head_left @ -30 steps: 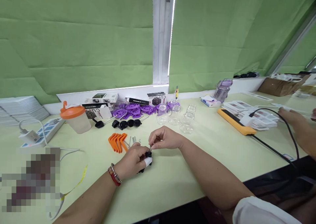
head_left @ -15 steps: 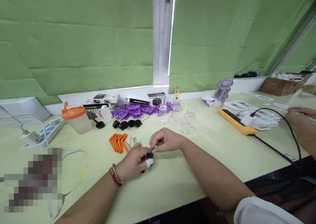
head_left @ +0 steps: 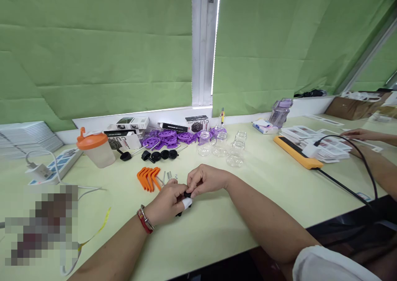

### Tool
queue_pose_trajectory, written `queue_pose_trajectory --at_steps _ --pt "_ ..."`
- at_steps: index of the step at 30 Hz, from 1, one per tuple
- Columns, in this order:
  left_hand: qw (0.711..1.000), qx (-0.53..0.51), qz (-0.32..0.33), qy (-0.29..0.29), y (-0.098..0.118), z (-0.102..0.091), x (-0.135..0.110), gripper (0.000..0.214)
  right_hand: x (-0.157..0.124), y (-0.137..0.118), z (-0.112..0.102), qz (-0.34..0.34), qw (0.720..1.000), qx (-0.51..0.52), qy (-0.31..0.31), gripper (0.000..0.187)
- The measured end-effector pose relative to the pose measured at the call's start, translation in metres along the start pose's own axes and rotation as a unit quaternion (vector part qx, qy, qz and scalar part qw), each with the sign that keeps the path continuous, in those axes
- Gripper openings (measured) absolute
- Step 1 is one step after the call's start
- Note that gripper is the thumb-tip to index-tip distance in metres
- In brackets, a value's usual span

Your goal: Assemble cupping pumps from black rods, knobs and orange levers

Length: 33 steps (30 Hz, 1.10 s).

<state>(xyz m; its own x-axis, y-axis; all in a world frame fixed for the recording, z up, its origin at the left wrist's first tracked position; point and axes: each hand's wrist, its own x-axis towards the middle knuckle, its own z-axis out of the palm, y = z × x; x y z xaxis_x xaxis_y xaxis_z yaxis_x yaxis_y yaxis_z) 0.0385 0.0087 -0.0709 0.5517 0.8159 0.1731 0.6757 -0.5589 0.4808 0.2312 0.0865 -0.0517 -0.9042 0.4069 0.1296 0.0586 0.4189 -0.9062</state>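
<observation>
"What have you got there?"
"My left grip is closed around a small black part, near the middle of the worktop."

"And your right?"
"My right grip is narrow, fingertips at the part's top; whether they pinch it, I cannot tell."

"What's nearby?"
"Orange brackets lie to the left and farther off, metal bolts just beyond my left knuckles, and clear cups stand far right of those."
</observation>
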Motion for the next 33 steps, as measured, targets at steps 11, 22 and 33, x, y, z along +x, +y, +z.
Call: queue_pose_trajectory --at_steps 11,22,33 --pt "1.0 -0.004 -0.009 0.02 -0.001 0.0 0.0 0.017 0.001 -0.013 0.009 0.044 0.994 -0.091 0.039 0.013" --pt "0.994 0.008 -0.071 0.08 -0.013 -0.017 -0.003 0.02 0.009 0.007 0.01 0.228 0.969 0.02 0.093 0.009" --pt "0.99 -0.014 -0.064 -0.121 -0.029 -0.054 -0.024 0.062 0.019 0.026 0.021 0.317 0.94 0.081 0.099 0.016"
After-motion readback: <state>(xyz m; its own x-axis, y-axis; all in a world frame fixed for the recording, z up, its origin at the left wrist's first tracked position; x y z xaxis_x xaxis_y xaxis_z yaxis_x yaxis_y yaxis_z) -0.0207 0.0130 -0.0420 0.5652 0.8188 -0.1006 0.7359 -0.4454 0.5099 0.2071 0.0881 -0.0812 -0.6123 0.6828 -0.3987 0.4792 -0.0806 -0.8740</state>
